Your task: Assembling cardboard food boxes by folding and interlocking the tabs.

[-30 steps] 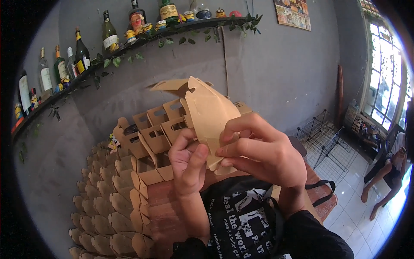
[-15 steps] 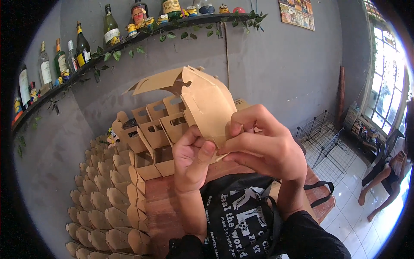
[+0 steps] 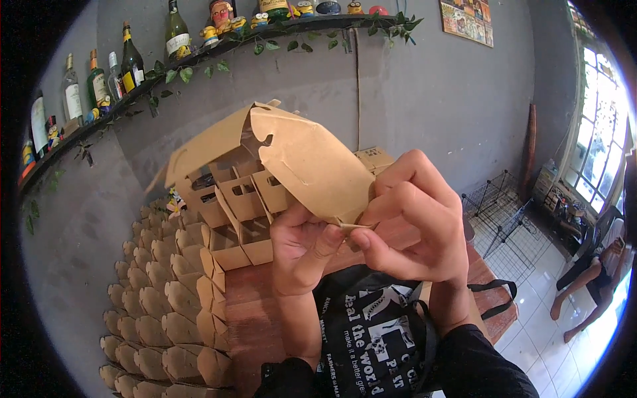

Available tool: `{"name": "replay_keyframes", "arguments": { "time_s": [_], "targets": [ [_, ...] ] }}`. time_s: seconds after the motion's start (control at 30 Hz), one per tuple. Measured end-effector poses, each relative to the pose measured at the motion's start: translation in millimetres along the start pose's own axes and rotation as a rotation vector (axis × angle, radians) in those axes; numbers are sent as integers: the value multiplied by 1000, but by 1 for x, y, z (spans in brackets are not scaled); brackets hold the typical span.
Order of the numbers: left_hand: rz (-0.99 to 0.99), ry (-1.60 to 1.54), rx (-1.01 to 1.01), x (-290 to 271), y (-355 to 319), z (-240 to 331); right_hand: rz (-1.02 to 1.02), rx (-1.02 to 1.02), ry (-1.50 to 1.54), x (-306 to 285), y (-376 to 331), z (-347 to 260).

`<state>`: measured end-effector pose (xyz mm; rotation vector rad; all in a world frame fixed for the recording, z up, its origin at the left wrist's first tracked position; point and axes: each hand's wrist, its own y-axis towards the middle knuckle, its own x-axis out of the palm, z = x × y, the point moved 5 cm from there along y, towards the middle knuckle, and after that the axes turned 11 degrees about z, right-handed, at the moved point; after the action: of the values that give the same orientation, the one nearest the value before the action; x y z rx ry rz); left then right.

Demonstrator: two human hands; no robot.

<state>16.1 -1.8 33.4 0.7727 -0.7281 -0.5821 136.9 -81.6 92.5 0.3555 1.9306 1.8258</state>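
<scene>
Between my two hands is a brown cardboard box blank (image 3: pixel 308 156), partly folded, with a long flap reaching up and to the left. My left hand (image 3: pixel 302 249) pinches its lower corner between thumb and fingers. Close beside it, my right hand (image 3: pixel 421 222) grips the same corner from the right, its thumb and fingers pressed on a small folded tab. Both hands are closed on the cardboard, above the reddish wooden table (image 3: pixel 249 305). The fingertips behind the panel are hidden.
Rows of folded brown boxes (image 3: pixel 156 305) fill the left side. Cardboard carriers with handle holes (image 3: pixel 242 199) stand behind my hands. A black printed bag (image 3: pixel 371 325) lies near me. Bottles line a wall shelf (image 3: pixel 279 30). At right are wire racks (image 3: pixel 501 212) and a seated person (image 3: pixel 597 272).
The cardboard blank has tilted further to the left, its flap now lower. My right thumb has shifted onto the folded tab at the bottom corner. The view has moved slightly.
</scene>
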Motion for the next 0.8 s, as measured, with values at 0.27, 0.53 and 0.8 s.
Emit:
{"name": "replay_keyframes", "arguments": {
  "time_s": [0.27, 0.53, 0.8],
  "targets": [
    [7, -44, 79, 3, 2, 1, 9, -3, -42, 2, 2, 1],
    [-7, 49, 124, 3, 4, 3, -27, 51, -43, -1, 1, 5],
    [3, -1, 135, 15, 2, 4, -54, 91, -37, -14, -1, 0]
  ]
}}
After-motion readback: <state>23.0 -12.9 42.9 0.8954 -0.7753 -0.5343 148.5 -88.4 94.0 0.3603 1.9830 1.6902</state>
